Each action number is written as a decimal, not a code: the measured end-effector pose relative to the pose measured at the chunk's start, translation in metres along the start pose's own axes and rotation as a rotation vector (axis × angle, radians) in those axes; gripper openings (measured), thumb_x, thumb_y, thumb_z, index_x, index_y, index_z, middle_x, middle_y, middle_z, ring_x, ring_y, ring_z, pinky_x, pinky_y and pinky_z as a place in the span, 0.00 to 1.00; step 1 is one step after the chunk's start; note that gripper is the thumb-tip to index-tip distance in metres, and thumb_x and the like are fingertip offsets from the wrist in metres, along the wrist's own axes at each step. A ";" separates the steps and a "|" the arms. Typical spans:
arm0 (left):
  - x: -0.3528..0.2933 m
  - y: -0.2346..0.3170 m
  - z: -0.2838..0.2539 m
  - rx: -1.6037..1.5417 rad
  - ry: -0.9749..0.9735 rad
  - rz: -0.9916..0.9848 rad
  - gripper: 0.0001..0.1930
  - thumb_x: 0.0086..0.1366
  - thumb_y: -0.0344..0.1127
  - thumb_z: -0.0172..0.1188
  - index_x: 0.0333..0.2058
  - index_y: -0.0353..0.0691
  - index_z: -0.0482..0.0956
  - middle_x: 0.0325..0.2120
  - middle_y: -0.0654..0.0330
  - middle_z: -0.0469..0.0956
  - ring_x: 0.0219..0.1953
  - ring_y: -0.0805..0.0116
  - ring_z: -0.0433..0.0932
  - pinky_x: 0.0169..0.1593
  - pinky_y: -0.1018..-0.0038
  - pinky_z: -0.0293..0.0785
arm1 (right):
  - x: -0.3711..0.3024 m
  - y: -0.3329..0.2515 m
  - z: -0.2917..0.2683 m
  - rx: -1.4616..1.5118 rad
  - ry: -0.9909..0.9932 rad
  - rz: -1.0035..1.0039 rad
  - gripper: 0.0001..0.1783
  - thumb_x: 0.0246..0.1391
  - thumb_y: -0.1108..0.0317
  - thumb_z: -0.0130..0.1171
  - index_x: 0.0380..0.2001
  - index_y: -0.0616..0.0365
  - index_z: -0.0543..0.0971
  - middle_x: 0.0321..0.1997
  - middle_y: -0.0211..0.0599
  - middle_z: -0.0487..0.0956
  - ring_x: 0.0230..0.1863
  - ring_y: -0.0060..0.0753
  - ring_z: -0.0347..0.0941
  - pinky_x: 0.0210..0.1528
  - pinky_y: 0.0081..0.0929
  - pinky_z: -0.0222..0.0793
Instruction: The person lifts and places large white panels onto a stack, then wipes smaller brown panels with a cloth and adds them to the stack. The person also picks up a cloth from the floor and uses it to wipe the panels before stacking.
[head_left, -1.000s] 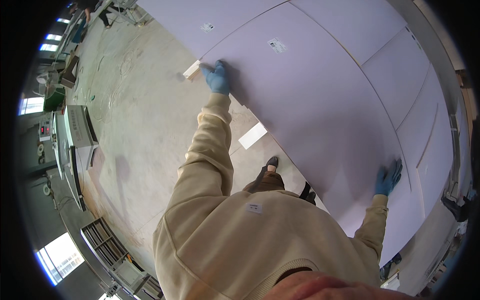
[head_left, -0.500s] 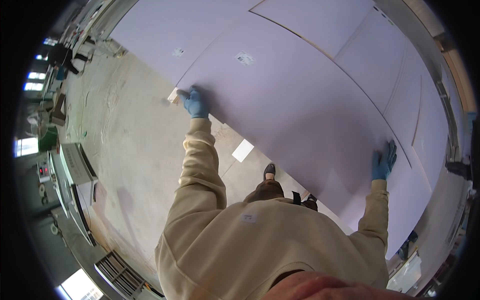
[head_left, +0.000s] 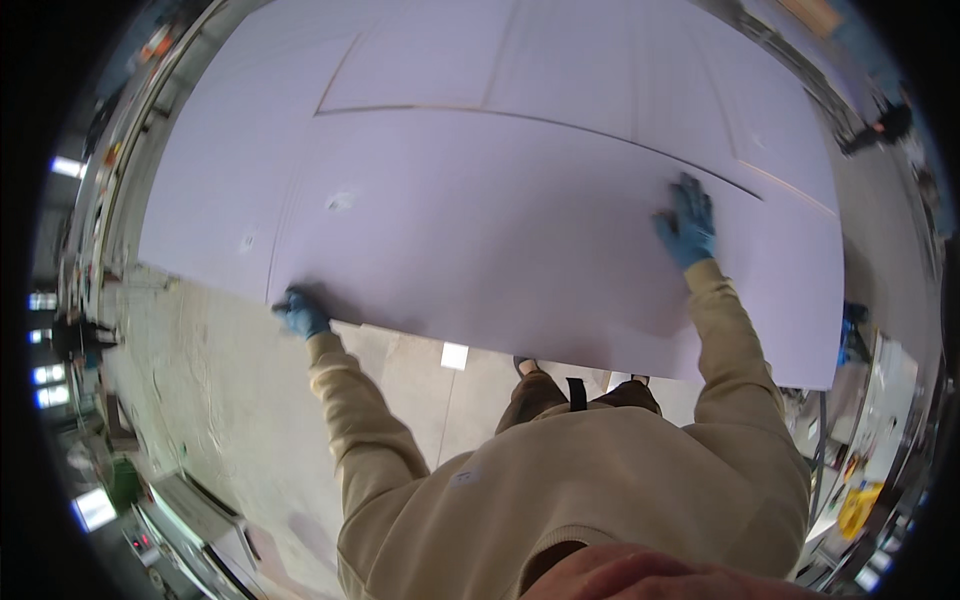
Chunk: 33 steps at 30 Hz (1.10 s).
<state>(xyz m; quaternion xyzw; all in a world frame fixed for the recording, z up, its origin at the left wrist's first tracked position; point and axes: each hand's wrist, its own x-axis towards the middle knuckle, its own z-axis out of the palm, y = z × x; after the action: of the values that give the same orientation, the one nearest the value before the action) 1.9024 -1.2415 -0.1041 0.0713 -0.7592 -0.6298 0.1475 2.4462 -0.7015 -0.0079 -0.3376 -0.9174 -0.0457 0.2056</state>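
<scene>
A wide pale lilac panel point(head_left: 450, 230) lies in front of me, its near edge close to my body. My left hand point(head_left: 302, 314), in a blue glove, is at the near left corner of this panel, fingers bent at the edge; they are partly blurred and shadowed. Farther right, my right hand point(head_left: 688, 228), also blue-gloved, rests on top of the panel near its far seam, fingers extended and holding nothing. A small pale label point(head_left: 340, 201) sits on the panel's left part.
More lilac sheets point(head_left: 420, 55) lie beyond and around the panel, divided by dark seams. Concrete floor point(head_left: 200, 370) shows at the left, with a white rectangular piece point(head_left: 454, 356) near my feet. A distant person point(head_left: 75, 335) is at the far left. A yellow item point(head_left: 858, 510) lies at the lower right.
The view has turned, so the panel's near edge now runs more level across the picture. My right hand has shifted toward the far seam. My left hand stays at the near left corner.
</scene>
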 end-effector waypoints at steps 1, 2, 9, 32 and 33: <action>-0.002 0.009 0.000 0.316 0.061 0.036 0.28 0.74 0.47 0.55 0.63 0.31 0.69 0.58 0.40 0.75 0.57 0.46 0.75 0.62 0.55 0.72 | 0.000 0.000 -0.001 -0.001 -0.017 0.034 0.38 0.57 0.45 0.66 0.65 0.55 0.72 0.78 0.48 0.62 0.79 0.58 0.53 0.78 0.59 0.48; -0.004 0.022 0.004 0.663 0.123 0.016 0.35 0.74 0.54 0.55 0.68 0.30 0.66 0.64 0.36 0.71 0.63 0.39 0.72 0.66 0.51 0.68 | 0.000 0.001 -0.003 0.023 -0.003 0.029 0.38 0.58 0.45 0.65 0.65 0.55 0.72 0.78 0.49 0.62 0.79 0.58 0.53 0.78 0.59 0.47; -0.179 0.142 0.094 0.853 -0.108 0.761 0.46 0.71 0.65 0.55 0.74 0.35 0.59 0.74 0.35 0.55 0.75 0.30 0.53 0.74 0.44 0.54 | -0.008 0.017 -0.035 0.204 -0.052 0.065 0.37 0.61 0.43 0.61 0.65 0.56 0.72 0.77 0.49 0.62 0.79 0.56 0.53 0.80 0.53 0.47; -0.839 0.257 0.213 0.782 -1.000 1.211 0.48 0.70 0.65 0.56 0.77 0.45 0.49 0.77 0.39 0.48 0.79 0.36 0.44 0.77 0.43 0.38 | -0.460 0.563 -0.232 -0.234 -0.126 0.922 0.48 0.60 0.30 0.55 0.72 0.53 0.67 0.77 0.57 0.63 0.77 0.60 0.58 0.75 0.60 0.52; -0.839 0.255 0.213 0.799 -1.011 1.195 0.48 0.70 0.65 0.55 0.78 0.45 0.48 0.77 0.39 0.47 0.79 0.37 0.43 0.77 0.43 0.38 | -0.469 0.566 -0.234 -0.218 -0.139 0.972 0.48 0.60 0.29 0.54 0.71 0.53 0.67 0.76 0.57 0.65 0.75 0.60 0.61 0.73 0.60 0.54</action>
<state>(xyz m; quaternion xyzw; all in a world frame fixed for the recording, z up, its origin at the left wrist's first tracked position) 2.6490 -0.7452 -0.0022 -0.5792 -0.8077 -0.0904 0.0628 3.2113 -0.6004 -0.0168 -0.7476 -0.6556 -0.0177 0.1049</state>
